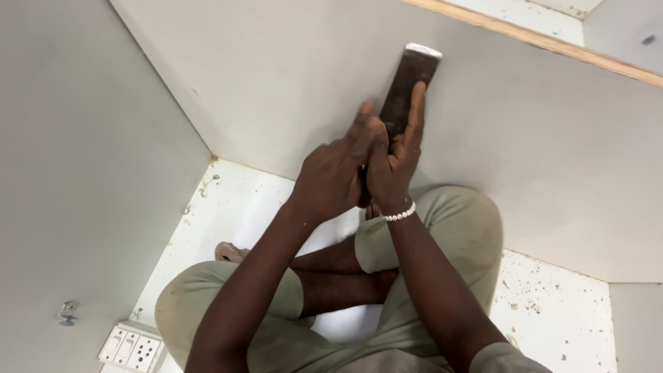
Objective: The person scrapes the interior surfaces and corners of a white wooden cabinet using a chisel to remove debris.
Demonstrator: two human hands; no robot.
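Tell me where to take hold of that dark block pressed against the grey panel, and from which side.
Grip the dark block at its lower end, coming from below, as the right hand and left hand do. It is long and narrow and lies flat against the grey panel, so only its narrow side faces are free; a finger along the front probably steadies it.

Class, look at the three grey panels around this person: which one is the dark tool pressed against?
The front panel: both hands press the dark flat tool against it.

No packages, labels, signs or screens show in this view.
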